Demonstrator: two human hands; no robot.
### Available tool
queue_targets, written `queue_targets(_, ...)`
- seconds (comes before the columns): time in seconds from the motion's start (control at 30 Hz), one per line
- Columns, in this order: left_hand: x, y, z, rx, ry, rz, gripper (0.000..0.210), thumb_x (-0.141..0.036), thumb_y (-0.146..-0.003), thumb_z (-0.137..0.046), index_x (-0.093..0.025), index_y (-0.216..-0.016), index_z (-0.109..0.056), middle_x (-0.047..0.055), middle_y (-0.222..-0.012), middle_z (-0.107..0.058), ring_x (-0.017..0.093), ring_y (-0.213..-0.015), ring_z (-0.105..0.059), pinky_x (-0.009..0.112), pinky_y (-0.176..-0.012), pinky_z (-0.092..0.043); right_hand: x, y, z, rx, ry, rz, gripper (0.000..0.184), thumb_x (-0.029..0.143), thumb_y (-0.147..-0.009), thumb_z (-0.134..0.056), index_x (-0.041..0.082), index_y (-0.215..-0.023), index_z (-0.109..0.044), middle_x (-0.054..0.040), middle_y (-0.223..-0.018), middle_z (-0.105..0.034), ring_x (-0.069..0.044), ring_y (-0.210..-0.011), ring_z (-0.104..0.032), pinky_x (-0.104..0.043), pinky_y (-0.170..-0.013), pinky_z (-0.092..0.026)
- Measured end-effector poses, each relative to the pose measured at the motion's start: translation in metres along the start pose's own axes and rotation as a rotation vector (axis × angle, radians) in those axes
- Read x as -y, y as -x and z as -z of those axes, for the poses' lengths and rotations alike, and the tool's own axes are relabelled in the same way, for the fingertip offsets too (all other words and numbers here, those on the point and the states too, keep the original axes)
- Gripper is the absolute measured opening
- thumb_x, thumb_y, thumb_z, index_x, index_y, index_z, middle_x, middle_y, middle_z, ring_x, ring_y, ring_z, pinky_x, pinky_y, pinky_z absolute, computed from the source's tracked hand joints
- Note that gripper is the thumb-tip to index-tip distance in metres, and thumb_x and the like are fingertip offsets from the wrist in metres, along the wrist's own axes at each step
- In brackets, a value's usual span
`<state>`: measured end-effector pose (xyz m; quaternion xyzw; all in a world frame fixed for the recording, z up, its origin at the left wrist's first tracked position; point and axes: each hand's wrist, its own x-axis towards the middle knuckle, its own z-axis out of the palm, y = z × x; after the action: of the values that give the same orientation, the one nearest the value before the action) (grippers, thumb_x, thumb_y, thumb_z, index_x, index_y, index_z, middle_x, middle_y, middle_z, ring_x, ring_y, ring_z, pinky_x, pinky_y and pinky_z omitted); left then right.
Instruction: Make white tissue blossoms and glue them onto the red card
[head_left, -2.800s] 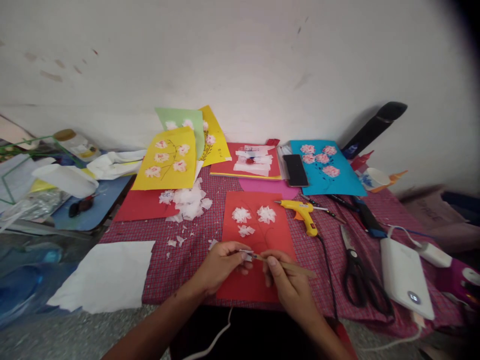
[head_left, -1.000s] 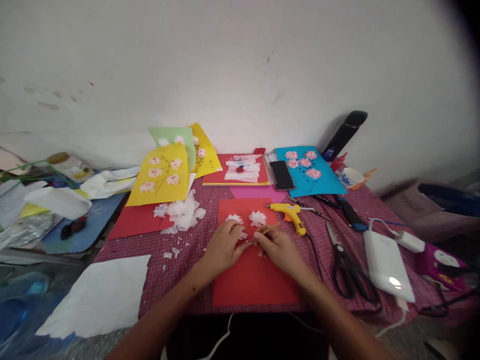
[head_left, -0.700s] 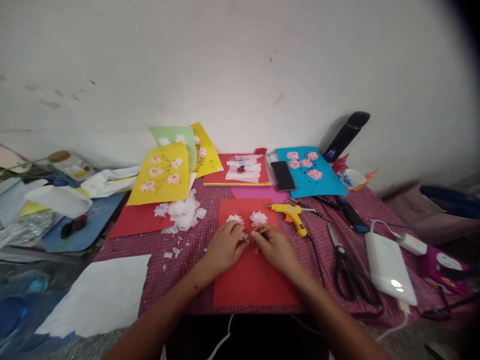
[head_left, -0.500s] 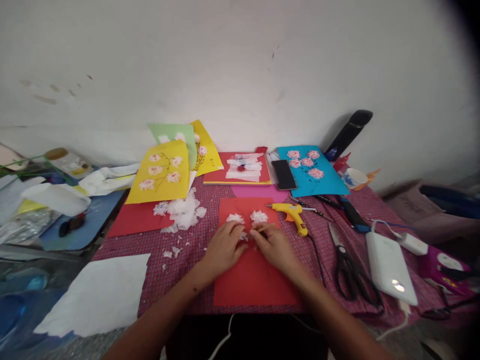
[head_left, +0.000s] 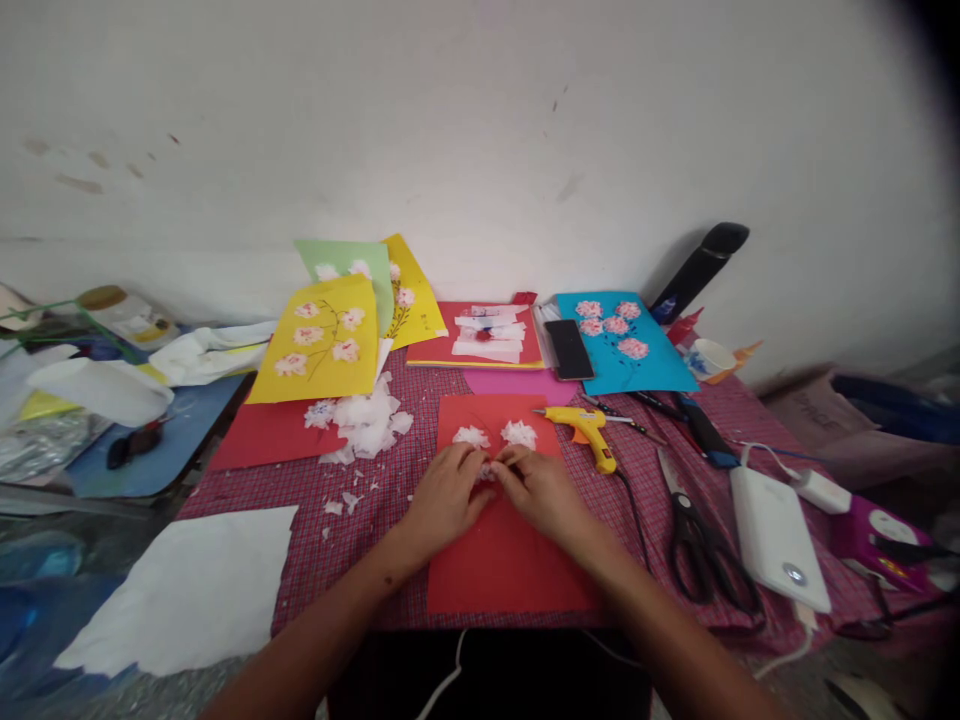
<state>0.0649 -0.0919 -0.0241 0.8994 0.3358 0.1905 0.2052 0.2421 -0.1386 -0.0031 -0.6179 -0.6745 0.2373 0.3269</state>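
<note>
A red card [head_left: 495, 560] lies in front of me with two white paper flowers on its upper half, one paper flower [head_left: 471, 436] at left and another paper flower [head_left: 518, 433] at right. Just below them, a smaller paper flower [head_left: 486, 473] shows between my hands. My left hand [head_left: 446, 495] curls round it from the left, thumb and fingers at its edges. My right hand [head_left: 536, 490] is closed in a pinch, fingertips at the flower's right side. Whatever sits in that pinch is too small to make out. A yellow glue gun [head_left: 589, 430] lies right of the card.
Torn white paper [head_left: 367, 425] is heaped at left, near a yellow flower card [head_left: 319, 340]. A white sheet [head_left: 187, 590] overhangs the left edge. Scissors [head_left: 697, 550], a white power bank [head_left: 780, 540], a phone [head_left: 568, 350] and a blue flower card [head_left: 630, 345] are at right.
My right fingertips have moved slightly left, onto the small flower between my hands. My left hand stays round it. The view has shifted a little.
</note>
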Motion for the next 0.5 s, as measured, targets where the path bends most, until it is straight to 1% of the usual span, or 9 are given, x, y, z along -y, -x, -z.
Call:
queue_targets(0.13, 0.002, 0.001, -0.001, 0.000, 0.006, -0.002, 0.029, -0.027, -0.094, -0.059, -0.022, -0.122, -0.053, 0.009, -0.116, -0.056, 0.026, -0.111, -0.054, 0.043, -0.098, -0.046, 0.007, -0.002, 0.003, 0.019, 0.020, 0.018, 0.014, 0.019, -0.093, -0.057, 0.020, -0.092, -0.070, -0.0064, -0.092, -0.077, -0.021, -0.082, -0.071, -0.030, -0.077, -0.050)
queue_targets(0.3, 0.004, 0.001, -0.003, 0.000, 0.002, 0.007, 0.030, -0.025, -0.092, -0.062, -0.022, -0.120, -0.053, 0.009, -0.119, -0.056, 0.026, -0.111, -0.054, 0.045, -0.099, -0.046, 0.010, -0.002, 0.007, -0.038, 0.027, 0.003, 0.012, 0.019, -0.093, -0.058, 0.020, -0.090, -0.070, -0.0051, -0.085, -0.076, -0.020, -0.077, -0.071, -0.028, -0.072, -0.050)
queue_targets(0.4, 0.002, 0.000, -0.004, -0.002, 0.003, 0.008, 0.029, -0.026, -0.092, -0.062, -0.022, -0.120, -0.054, 0.009, -0.118, -0.057, 0.026, -0.111, -0.055, 0.045, -0.099, -0.047, 0.011, 0.000, 0.009, -0.050, 0.023, 0.000, 0.011, 0.018, -0.093, -0.059, 0.020, -0.089, -0.069, -0.0043, -0.084, -0.076, -0.019, -0.076, -0.071, -0.027, -0.071, -0.050)
queue_targets(0.5, -0.002, 0.002, 0.000, -0.015, -0.017, 0.000, 0.034, -0.025, -0.090, -0.063, -0.022, -0.122, -0.054, 0.010, -0.121, -0.057, 0.027, -0.113, -0.055, 0.046, -0.100, -0.047, 0.014, 0.004, 0.016, -0.112, -0.002, 0.022, 0.011, 0.018, -0.093, -0.059, 0.021, -0.091, -0.069, -0.0044, -0.085, -0.076, -0.018, -0.076, -0.071, -0.027, -0.072, -0.051)
